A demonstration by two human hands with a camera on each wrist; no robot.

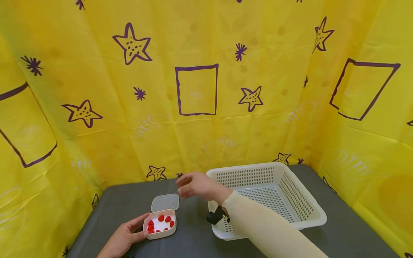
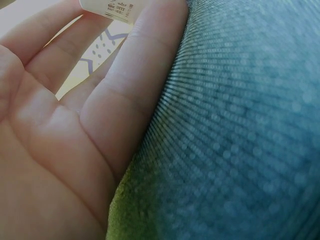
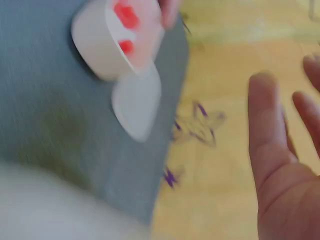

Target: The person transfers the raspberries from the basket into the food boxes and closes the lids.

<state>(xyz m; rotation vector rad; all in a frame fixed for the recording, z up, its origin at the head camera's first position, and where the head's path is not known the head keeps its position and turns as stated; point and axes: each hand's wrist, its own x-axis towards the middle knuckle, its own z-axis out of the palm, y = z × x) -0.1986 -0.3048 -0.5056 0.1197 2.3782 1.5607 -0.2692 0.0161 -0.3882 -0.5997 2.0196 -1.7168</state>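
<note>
Some print (image 2: 119, 8), "弁当", marks the box (image 1: 163, 234) in the left grip (image 1: 126, 232).

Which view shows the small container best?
The head view: the container appears nearly whole, with red pieces visible inside. The right wrist view shows it blurred and cut off at the top; the left wrist view, only what seems a printed part.
</note>
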